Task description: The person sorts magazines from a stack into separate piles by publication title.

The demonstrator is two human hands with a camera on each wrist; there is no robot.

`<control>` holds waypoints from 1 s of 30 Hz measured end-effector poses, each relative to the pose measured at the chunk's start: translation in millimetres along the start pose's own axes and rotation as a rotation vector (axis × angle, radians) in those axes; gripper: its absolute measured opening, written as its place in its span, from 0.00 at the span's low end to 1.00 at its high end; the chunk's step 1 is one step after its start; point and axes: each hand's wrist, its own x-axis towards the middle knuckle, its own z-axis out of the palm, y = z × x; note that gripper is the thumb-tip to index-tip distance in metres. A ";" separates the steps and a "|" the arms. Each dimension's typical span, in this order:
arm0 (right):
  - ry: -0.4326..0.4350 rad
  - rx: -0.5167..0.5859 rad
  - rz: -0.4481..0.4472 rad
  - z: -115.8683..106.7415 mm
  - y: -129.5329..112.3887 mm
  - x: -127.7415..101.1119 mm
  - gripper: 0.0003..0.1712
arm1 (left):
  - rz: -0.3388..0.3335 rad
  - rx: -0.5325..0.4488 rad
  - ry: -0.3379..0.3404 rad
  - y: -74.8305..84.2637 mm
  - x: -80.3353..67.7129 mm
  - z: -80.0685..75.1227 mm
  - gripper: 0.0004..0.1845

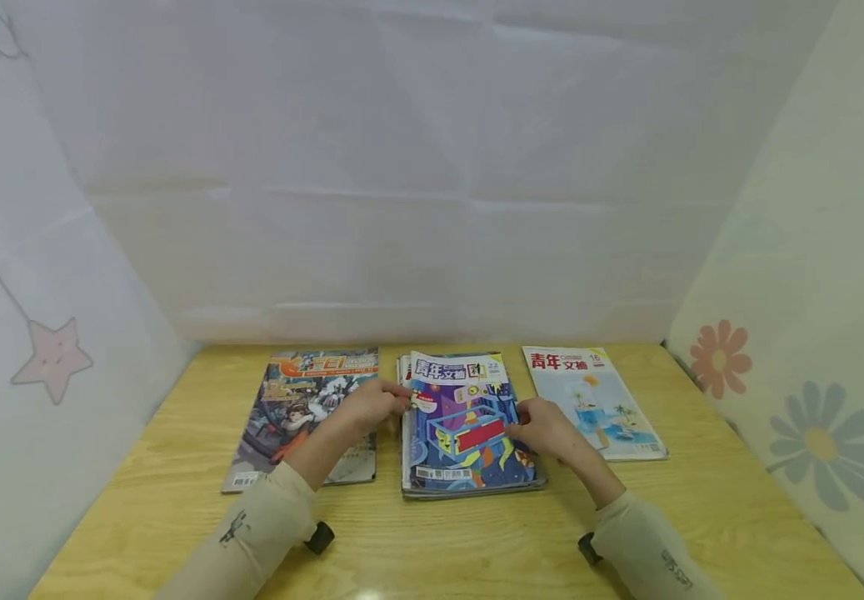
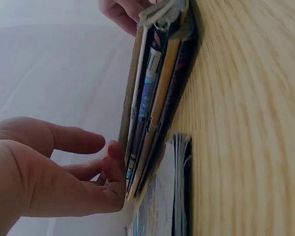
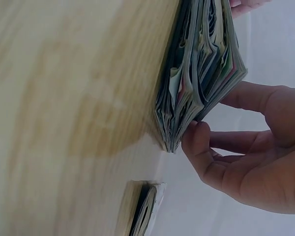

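Observation:
A stack of magazines point(image 1: 469, 425) lies at the middle of the wooden table, its top cover purple and blue with a red box. At the stack's left side, my left hand point(image 1: 375, 406) touches the edge with its fingertips; the left wrist view shows these fingers point(image 2: 115, 169) against the spines, thumb apart from them. My right hand point(image 1: 547, 427) pinches the right edge of the upper magazines, thumb over the top cover. In the right wrist view, the bent fingers point(image 3: 199, 142) meet the loose page edges point(image 3: 201, 73). How many magazines are pinched is hidden.
Left of the stack lies a dark illustrated magazine point(image 1: 304, 425) with orange lettering, partly under my left forearm. To the right is a pale blue magazine point(image 1: 596, 404) with red lettering. White cloth walls point(image 1: 432, 250) enclose the wooden table point(image 1: 432, 550) at the back and sides.

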 end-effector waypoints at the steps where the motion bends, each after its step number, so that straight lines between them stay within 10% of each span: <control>1: 0.003 0.001 0.001 -0.4 0.3 -0.3 0.15 | -0.005 -0.051 -0.003 0.7 0.3 0.4 0.23; 7: 0.007 0.021 0.057 -3.9 0.1 1.0 0.10 | 0.002 -0.276 -0.044 9.3 -1.7 6.7 0.27; 15: 0.056 0.110 0.145 -3.2 6.2 4.7 0.27 | -0.050 -0.486 -0.221 14.0 -9.1 21.9 0.39; 30: 0.036 0.504 0.301 -9.2 18.3 10.9 0.25 | -0.049 -0.483 -0.046 3.9 -3.1 28.9 0.42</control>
